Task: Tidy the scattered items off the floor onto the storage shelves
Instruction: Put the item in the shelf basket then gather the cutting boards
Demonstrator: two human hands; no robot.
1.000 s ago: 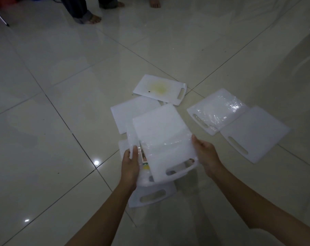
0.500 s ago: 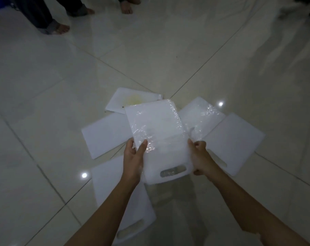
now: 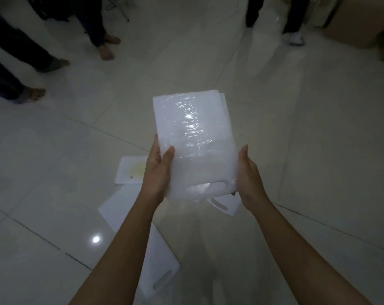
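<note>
the wrapped cutting board (image 3: 193,137) is up off the floor between both hands, long axis pointing away from the person, handle slot nearest them, left hand (image 3: 158,172) gripping its left edge, right hand (image 3: 248,175) cupping the right, neither nearer.

Both hands hold a stack of film-wrapped white cutting boards (image 3: 193,137) above the tiled floor (image 3: 318,150): left hand (image 3: 157,172) at nine o'clock, right hand (image 3: 249,177) at three. More boards lie below, one yellow-stained board (image 3: 131,170).
</note>
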